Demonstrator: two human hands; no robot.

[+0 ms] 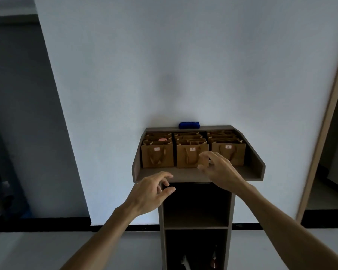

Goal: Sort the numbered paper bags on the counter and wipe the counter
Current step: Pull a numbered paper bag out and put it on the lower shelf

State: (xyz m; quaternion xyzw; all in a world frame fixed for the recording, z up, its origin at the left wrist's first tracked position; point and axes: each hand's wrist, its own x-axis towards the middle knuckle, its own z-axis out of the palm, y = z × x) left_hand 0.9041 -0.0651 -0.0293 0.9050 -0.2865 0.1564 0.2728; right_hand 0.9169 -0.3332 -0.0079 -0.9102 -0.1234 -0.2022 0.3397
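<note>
Brown kraft paper bags stand in three rows on the counter [185,175], a podium-style top with raised side walls set against a white wall [164,65]. At about nine o'clock on the counter is the bag labelled 1 [157,155], front of the left row, with more bags packed behind it; something pink [163,139] shows in one of those. The left hand [151,190] hangs at the counter's front lip, at seven o'clock from that bag, fingers loosely curled and spread, holding nothing.

At the centre stands the bag labelled 2 [189,156], front of the middle row. The right hand [220,169] reaches in at its lower right corner, fingers half curled and apart, nothing between them; whether the fingertips touch the bag cannot be told.

At three o'clock is the third row, led by a bag [229,153] whose label looks like a 4, though blur makes it unsure. At twelve o'clock, on the counter's back ledge by the wall, lies a rolled blue cloth [189,125]. Under the counter, open dark shelves [195,217] run down.
</note>
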